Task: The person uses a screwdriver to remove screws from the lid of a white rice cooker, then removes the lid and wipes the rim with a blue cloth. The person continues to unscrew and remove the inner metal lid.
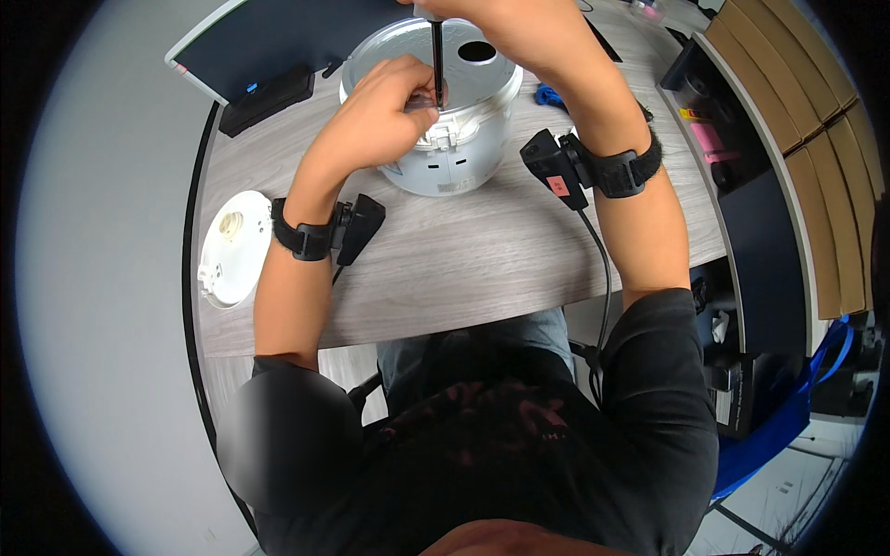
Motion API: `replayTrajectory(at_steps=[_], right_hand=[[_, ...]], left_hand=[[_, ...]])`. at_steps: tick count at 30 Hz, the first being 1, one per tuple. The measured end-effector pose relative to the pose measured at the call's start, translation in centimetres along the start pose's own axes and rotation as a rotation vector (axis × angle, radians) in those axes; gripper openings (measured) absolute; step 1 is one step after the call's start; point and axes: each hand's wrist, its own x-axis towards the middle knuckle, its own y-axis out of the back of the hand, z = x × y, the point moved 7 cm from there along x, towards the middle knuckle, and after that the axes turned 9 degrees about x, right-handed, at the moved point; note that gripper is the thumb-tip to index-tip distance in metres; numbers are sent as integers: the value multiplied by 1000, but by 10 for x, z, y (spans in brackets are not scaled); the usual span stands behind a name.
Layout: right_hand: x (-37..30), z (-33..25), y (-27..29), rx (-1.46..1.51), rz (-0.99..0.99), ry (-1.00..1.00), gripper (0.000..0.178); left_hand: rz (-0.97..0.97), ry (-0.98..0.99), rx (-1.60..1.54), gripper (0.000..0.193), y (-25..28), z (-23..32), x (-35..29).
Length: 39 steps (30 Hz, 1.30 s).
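A white round appliance body [426,167], like a rice cooker without its lid, stands on the desk in front of me. Its grey metal top has a dark round hole. From above, my right hand [473,11] grips a screwdriver, its handle mostly cut off by the upper edge. The dark screwdriver shaft [438,60] points straight down at the near rim, by the white hinge or latch [445,136]. My left hand [387,109] rests at that rim, fingers bent and closed round the shaft's tip; what they pinch is hidden.
A white oval lid [243,255] lies at the desk's left edge. Behind it stands a monitor [297,46] on a black base [267,100]. A blue coiled item [549,94] sits right of the appliance. Shelving with cardboard boxes [816,167] borders the right side. A cable [607,278] hangs from my right wrist device.
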Motion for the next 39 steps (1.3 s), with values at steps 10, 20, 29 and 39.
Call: replayTrajectory(at_steps=[10, 20, 29, 39], right_hand=[[3, 8, 2, -91, 29, 61, 26], [-1, -14, -5, -202, 20, 54, 36], [0, -16, -6, -79, 31, 30, 35], [-6, -21, 16, 76, 185, 25, 31]], left_hand=[[-61, 9, -39, 16, 2, 4, 1], [-135, -80, 115, 19, 0, 7, 5], [-121, -56, -48, 14, 1, 7, 5], [51, -135, 86, 15, 12, 13, -4]])
